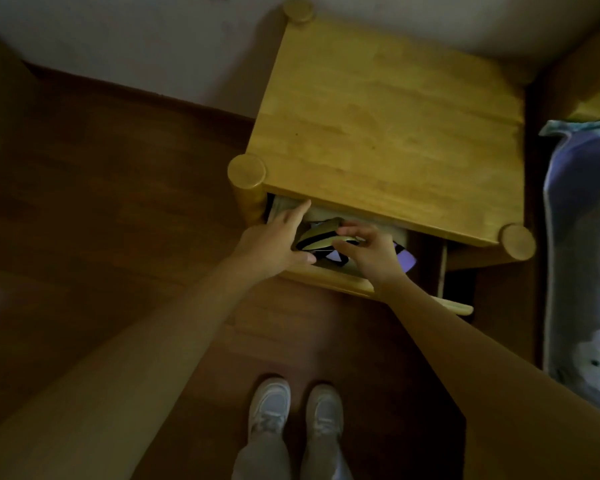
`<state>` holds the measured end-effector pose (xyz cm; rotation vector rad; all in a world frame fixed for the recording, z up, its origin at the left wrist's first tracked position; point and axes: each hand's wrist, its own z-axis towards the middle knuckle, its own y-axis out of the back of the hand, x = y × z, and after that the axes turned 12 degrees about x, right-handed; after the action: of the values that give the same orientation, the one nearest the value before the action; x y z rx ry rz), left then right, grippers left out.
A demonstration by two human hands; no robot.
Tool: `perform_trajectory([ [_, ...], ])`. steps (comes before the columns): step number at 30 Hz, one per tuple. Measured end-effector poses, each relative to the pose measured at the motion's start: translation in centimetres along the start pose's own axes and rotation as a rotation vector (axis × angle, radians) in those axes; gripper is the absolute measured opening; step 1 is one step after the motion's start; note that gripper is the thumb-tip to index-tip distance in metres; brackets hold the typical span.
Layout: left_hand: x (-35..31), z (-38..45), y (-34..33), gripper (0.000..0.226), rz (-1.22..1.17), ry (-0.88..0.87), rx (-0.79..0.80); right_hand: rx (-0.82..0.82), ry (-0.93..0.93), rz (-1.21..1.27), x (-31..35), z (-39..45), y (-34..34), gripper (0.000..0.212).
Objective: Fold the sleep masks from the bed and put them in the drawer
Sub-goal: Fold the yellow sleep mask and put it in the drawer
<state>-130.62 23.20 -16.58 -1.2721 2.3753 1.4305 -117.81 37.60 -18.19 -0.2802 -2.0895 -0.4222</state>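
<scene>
The wooden nightstand's drawer point(329, 279) is pulled out below the tabletop. Inside lies a folded olive sleep mask with black edging point(321, 235), and both hands are on it. My left hand point(274, 242) cups its left side, index finger pointing up toward the drawer's back corner. My right hand point(369, 252) grips its right end with bent fingers. A purple sleep mask point(408, 260) shows in the drawer behind my right hand, partly hidden by it. The rest of the drawer's inside is covered by the tabletop and my hands.
The nightstand top point(388, 133) is bare wood with round corner posts. The bed with a patterned blue cover point(582, 237) runs along the right edge. Dark wood floor point(101, 220) lies to the left; my two white shoes point(295, 407) stand in front of the drawer.
</scene>
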Motion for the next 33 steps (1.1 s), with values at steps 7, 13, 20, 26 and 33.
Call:
perform_trajectory([
  [7,1.7,1.3,0.0,0.100,-0.040,-0.038,-0.021,-0.124,-0.207,0.114,-2.0,5.3,-1.7,0.041],
  [13,2.4,1.8,-0.6,0.103,-0.002,-0.123,-0.038,-0.356,-0.323,0.278,-3.7,8.6,-1.7,0.042],
  [20,2.9,2.1,-0.7,0.124,0.047,-0.127,0.058,-0.320,-0.264,0.305,-4.4,10.3,-2.4,0.045],
  [26,2.6,2.0,-1.2,0.150,0.110,-0.099,0.180,-0.284,-0.210,0.234,-5.2,9.7,-2.5,0.033],
  [33,1.9,2.5,-1.8,0.160,0.239,-0.130,0.193,-0.211,-0.092,-0.197,-7.5,9.6,-1.7,0.029],
])
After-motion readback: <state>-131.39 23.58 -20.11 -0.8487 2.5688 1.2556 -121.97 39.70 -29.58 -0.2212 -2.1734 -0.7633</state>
